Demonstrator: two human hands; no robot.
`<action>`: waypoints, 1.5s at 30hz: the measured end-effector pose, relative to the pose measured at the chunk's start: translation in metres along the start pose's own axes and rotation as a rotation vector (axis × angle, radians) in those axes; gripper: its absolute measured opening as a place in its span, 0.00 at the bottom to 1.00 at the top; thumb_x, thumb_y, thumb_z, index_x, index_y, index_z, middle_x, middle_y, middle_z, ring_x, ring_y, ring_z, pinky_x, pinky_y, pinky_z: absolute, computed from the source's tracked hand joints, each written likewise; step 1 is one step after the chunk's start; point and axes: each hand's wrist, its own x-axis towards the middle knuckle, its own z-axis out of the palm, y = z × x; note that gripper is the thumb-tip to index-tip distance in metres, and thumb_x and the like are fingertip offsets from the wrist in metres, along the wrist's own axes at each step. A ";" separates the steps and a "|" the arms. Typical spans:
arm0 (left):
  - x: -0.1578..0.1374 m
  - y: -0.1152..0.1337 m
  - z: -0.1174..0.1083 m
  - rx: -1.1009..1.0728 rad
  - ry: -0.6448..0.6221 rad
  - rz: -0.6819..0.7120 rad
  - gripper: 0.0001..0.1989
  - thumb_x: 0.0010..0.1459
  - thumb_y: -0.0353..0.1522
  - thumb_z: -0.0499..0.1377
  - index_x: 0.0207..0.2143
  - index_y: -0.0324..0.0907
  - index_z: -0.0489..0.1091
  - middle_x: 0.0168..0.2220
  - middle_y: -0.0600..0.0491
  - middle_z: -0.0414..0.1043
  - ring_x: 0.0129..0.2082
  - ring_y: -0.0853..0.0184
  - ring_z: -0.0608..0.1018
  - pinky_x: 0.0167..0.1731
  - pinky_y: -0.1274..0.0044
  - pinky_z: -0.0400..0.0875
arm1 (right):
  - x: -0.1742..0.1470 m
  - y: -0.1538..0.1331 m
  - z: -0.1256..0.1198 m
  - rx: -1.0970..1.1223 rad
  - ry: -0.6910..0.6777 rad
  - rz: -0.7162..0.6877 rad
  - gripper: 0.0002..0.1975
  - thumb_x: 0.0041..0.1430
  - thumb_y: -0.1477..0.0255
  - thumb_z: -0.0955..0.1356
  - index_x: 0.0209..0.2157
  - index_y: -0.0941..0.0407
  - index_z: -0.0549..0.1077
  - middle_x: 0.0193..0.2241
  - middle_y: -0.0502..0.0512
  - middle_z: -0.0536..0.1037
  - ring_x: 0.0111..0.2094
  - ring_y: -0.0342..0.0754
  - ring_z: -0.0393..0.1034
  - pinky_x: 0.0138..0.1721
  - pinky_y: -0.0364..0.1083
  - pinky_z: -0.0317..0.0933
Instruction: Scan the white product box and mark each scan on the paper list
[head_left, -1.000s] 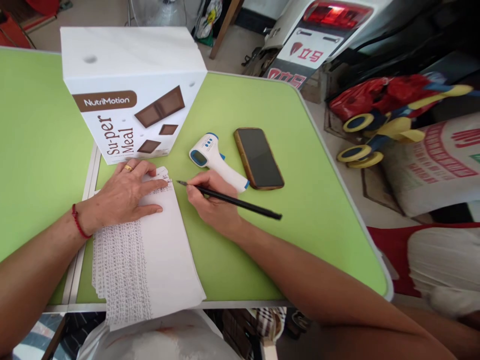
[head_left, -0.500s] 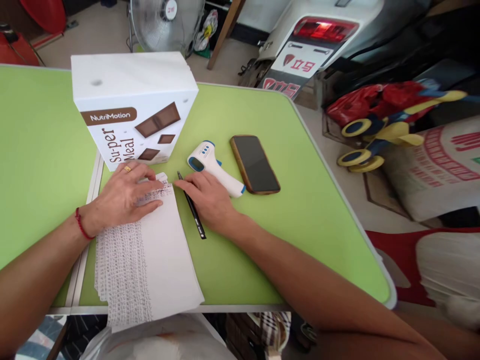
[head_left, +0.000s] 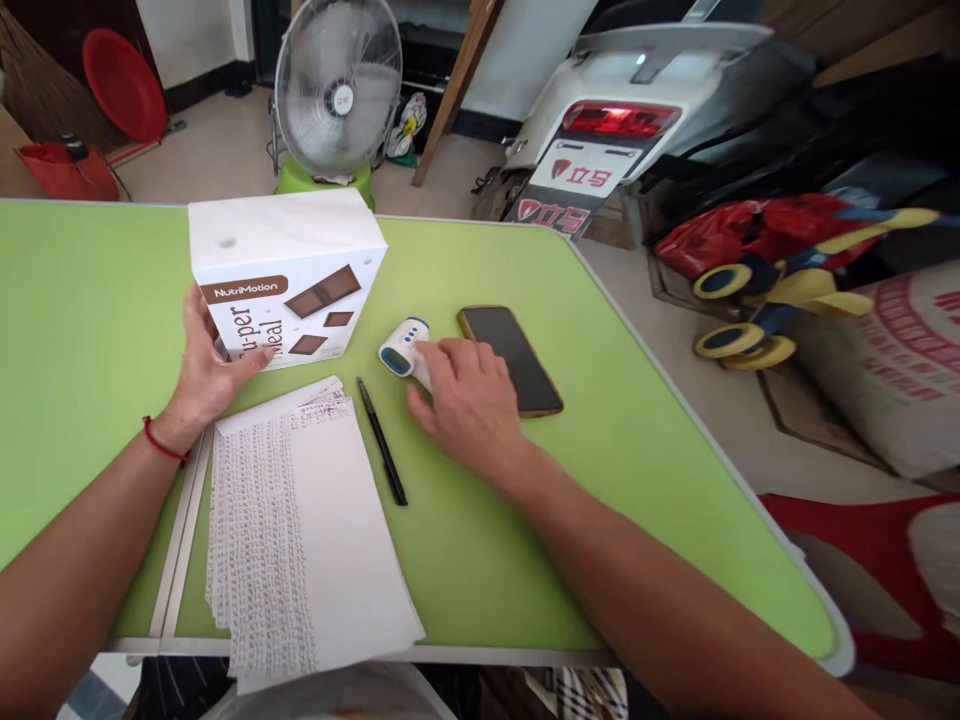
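At the lower left corner of a white NutriMotion box [head_left: 307, 270], my left hand [head_left: 206, 375] has its thumb on the front face and its fingers along the left side, closed on the corner. A white and blue infrared thermometer [head_left: 401, 350] lies right of the box. My right hand [head_left: 476, 405] bends over its handle, thumb on the near side and fingers curled across; most of the handle is hidden under it. A black pen [head_left: 382, 445] lies between that hand and a stack of handwritten sheets [head_left: 345, 530]. Just beyond my right hand rests a dark phone [head_left: 517, 355] in a brown case.
The green table [head_left: 637, 500] has a rounded metal edge and a seam left of the sheets. Beyond it stand a fan [head_left: 337, 95] and a white scooter [head_left: 630, 80]. At the right are a yellow and blue wheeled item [head_left: 757, 310] and a printed sack [head_left: 892, 370].
My left hand has gone from the sheets to the box's left corner. My right hand has left the pen's side and moved up and right onto the thermometer. The view has tilted up.
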 end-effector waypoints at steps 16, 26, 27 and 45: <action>-0.005 0.014 -0.001 -0.115 -0.078 -0.123 0.29 0.55 0.49 0.65 0.50 0.40 0.66 0.50 0.42 0.75 0.48 0.54 0.79 0.44 0.62 0.79 | 0.006 -0.028 -0.034 1.317 -0.111 0.484 0.16 0.49 0.64 0.71 0.40 0.54 0.72 0.30 0.52 0.75 0.30 0.48 0.69 0.30 0.48 0.65; -0.008 0.028 0.005 -0.140 -0.139 -0.182 0.29 0.54 0.50 0.65 0.49 0.41 0.67 0.48 0.43 0.77 0.47 0.54 0.80 0.45 0.61 0.79 | -0.002 -0.070 -0.028 1.659 -0.445 0.449 0.13 0.44 0.66 0.73 0.32 0.55 0.72 0.26 0.48 0.73 0.25 0.42 0.64 0.28 0.45 0.64; -0.008 0.029 0.005 -0.143 -0.142 -0.183 0.28 0.55 0.50 0.65 0.49 0.41 0.67 0.48 0.44 0.77 0.46 0.54 0.80 0.46 0.61 0.79 | -0.001 -0.070 -0.027 1.656 -0.432 0.471 0.13 0.44 0.67 0.73 0.33 0.55 0.72 0.26 0.49 0.74 0.26 0.42 0.65 0.29 0.45 0.65; -0.007 0.029 0.006 -0.097 -0.147 -0.173 0.28 0.56 0.53 0.62 0.50 0.43 0.69 0.50 0.47 0.77 0.49 0.54 0.79 0.50 0.62 0.76 | -0.003 -0.073 -0.024 1.653 -0.433 0.534 0.13 0.44 0.63 0.73 0.32 0.54 0.73 0.28 0.50 0.74 0.28 0.43 0.65 0.32 0.47 0.66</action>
